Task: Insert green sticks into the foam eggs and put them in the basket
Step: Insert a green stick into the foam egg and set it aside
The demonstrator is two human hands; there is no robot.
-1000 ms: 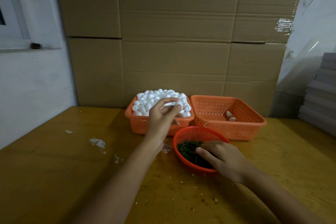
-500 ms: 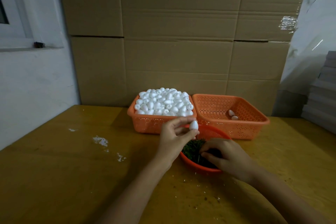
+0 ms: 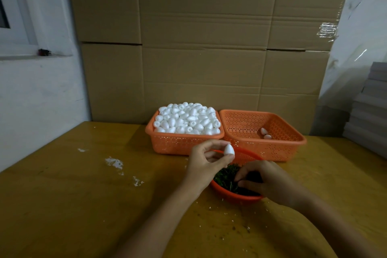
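Spanning the whole foreground, the yellow table (image 3: 62, 205) carries everything. At its far edge two orange baskets stand side by side, touching. The left basket (image 3: 184, 144) is heaped with white foam eggs (image 3: 186, 119). The right basket (image 3: 282, 148) is nearly bare, with two eggs (image 3: 264, 132) lying towards its right wall; whether they carry sticks is too small to tell.

Nearer, just in front of where the baskets meet, sits a round orange bowl (image 3: 232, 195) holding the green sticks (image 3: 226, 178). The left hand (image 3: 206, 161) hovers above the bowl's left side and pinches one foam egg (image 3: 229, 150) between thumb and fingertips, pointed end up. The right hand (image 3: 270, 182) reaches into the bowl, fingers curled down among the sticks; I cannot tell whether it has one pinched.

The egg is probably almost weightless and soft enough to dent. The white crumbs (image 3: 114, 162) on the table suggest the foam sheds. A light pinch round its widest part seems best, leaving one end free. The sticks look thin and tangled, so one likely needs teasing out and gripping close to the entering tip, or it may bend.
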